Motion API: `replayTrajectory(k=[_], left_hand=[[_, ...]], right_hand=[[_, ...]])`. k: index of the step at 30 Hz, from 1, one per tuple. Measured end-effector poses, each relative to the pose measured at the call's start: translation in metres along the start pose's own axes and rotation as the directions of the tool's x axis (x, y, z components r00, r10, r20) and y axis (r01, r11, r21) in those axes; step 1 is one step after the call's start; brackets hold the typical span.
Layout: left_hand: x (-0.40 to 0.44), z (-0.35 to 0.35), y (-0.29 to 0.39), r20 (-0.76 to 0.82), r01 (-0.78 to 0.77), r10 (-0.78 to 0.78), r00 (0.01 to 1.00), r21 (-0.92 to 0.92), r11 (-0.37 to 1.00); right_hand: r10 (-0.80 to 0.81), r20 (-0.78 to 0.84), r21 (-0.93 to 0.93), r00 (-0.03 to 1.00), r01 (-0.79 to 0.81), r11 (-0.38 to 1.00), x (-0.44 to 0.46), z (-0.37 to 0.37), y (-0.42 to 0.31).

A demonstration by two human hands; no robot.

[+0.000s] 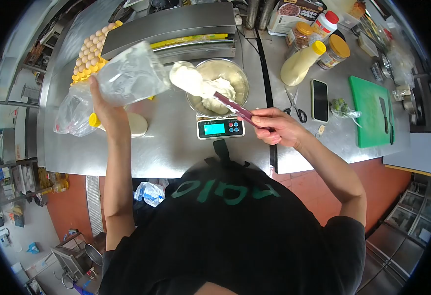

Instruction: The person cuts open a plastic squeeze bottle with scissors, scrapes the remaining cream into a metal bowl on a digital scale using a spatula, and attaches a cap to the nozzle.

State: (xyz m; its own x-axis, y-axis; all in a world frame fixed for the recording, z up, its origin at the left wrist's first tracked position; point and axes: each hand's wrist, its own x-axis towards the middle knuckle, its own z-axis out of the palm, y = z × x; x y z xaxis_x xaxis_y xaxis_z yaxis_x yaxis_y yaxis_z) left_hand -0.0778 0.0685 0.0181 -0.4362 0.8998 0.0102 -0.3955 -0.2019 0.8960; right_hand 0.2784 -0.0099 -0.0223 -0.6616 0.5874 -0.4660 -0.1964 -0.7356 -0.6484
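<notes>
My left hand [108, 109] is wrapped round a clear plastic bag [132, 76], tilted with its wide end toward the bowl; whitish smears show through the film. In my right hand [278, 127] is a spatula [235, 106] with a dark purple handle, its head loaded with thick white cream [186, 78]. That head hangs over the left rim of a metal bowl [240, 81], beside the bag's edge. More white cream lies inside the bowl. Under the bowl stands a digital scale [215, 129] with a lit blue display whose digits I cannot read.
A yellow-capped squeeze bottle [137, 125] lies by my left forearm, near an egg tray [88, 71]. A film wrap dispenser [176, 34] stands behind. On the right are another squeeze bottle [299, 66], scissors [294, 105], a phone [319, 101] and a green cutting board [368, 110] with knives.
</notes>
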Motion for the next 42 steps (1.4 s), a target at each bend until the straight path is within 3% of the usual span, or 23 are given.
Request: replayTrajectory(k=[3,4,5,6,7,8,9,11,13,15,16,18,20,24,28,34,36,37,40,42], left_hand=[[0.001,-0.007,0.001,-0.04,-0.051,0.05,0.998,-0.011,0.999],[0.001,-0.011,0.0,-0.042,-0.038,0.036,0.998,-0.05,0.998],[0.001,-0.013,0.0,-0.045,-0.026,0.022,0.999,-0.089,0.996],[-0.001,-0.013,-0.002,-0.052,-0.025,0.02,0.998,-0.088,0.996],[-0.003,-0.012,-0.005,-0.056,0.029,-0.036,0.998,-0.132,0.991],[-0.006,-0.011,-0.007,-0.057,0.082,-0.093,0.994,-0.176,0.981],[-0.007,-0.011,-0.01,-0.06,0.082,-0.094,0.994,-0.176,0.981],[-0.008,-0.014,-0.019,0.049,0.205,-0.2,0.979,-0.254,0.945],[-0.011,-0.012,-0.026,0.046,0.22,-0.216,0.975,-0.257,0.941],[-0.016,-0.007,-0.029,0.041,0.235,-0.232,0.972,-0.258,0.937],[-0.018,-0.003,-0.029,0.006,0.249,-0.257,0.966,-0.273,0.929],[-0.019,-0.003,-0.031,-0.028,0.264,-0.284,0.958,-0.288,0.921],[-0.016,-0.008,-0.036,0.05,0.251,-0.25,0.967,-0.362,0.898],[-0.021,-0.007,-0.034,-0.006,0.26,-0.278,0.961,-0.336,0.905],[-0.023,-0.008,-0.036,0.029,0.268,-0.276,0.961,-0.36,0.894],[-0.026,-0.002,-0.036,0.006,0.282,-0.292,0.956,-0.282,0.917],[-0.026,-0.008,-0.04,0.019,0.29,-0.298,0.954,-0.295,0.91],[-0.025,-0.012,-0.044,0.029,0.286,-0.291,0.956,-0.299,0.91],[-0.026,-0.012,-0.046,0.03,0.3,-0.305,0.952,-0.3,0.906],[-0.027,-0.009,-0.048,0.04,0.326,-0.329,0.943,-0.297,0.898]], right_hand=[[-0.043,-0.132,-0.092,0.99,0.031,0.995,-0.013,-0.014,0.002],[-0.149,-0.276,-0.294,0.95,0.064,0.954,-0.015,-0.012,0.002],[-0.142,-0.275,-0.293,0.951,0.058,0.954,-0.014,-0.015,0.009],[-0.503,-0.272,-0.659,0.82,0.222,0.719,-0.01,-0.019,0.02],[-0.784,-0.109,-0.91,0.612,0.256,0.326,-0.007,-0.021,0.026],[-0.881,0.065,-0.983,0.469,0.183,0.025,-0.007,-0.023,0.028],[-0.879,0.065,-0.983,0.471,0.183,0.025,-0.007,-0.02,0.03],[-0.873,0.046,-0.987,0.486,-0.113,-0.115,-0.01,-0.013,0.039],[-0.887,0.069,-0.978,0.457,-0.145,-0.15,-0.005,-0.014,0.048],[-0.925,0.1,-0.975,0.367,-0.149,-0.165,-0.002,-0.015,0.057],[-0.925,0.098,-0.975,0.368,-0.15,-0.163,0.0,-0.02,0.061],[-0.87,0.133,-0.943,0.475,-0.211,-0.259,0.004,-0.026,0.063],[-0.894,0.13,-0.956,0.429,-0.186,-0.228,0.004,-0.021,0.059],[-0.927,0.076,-0.978,0.366,-0.151,-0.14,-0.001,-0.004,0.051],[-0.886,0.075,-0.967,0.457,-0.184,-0.177,0.009,-0.019,0.062],[-0.94,-0.028,-0.998,0.341,-0.07,0.005,0.002,-0.001,0.048],[-0.863,-0.02,-0.978,0.504,-0.19,-0.088,0.008,-0.012,0.055],[-0.866,-0.02,-0.978,0.5,-0.19,-0.088,0.008,-0.012,0.054],[-0.901,-0.054,-0.996,0.43,-0.082,0.021,0.002,-0.003,0.044],[-0.861,-0.281,-0.912,0.424,0.161,0.377,-0.003,0.008,0.031]])
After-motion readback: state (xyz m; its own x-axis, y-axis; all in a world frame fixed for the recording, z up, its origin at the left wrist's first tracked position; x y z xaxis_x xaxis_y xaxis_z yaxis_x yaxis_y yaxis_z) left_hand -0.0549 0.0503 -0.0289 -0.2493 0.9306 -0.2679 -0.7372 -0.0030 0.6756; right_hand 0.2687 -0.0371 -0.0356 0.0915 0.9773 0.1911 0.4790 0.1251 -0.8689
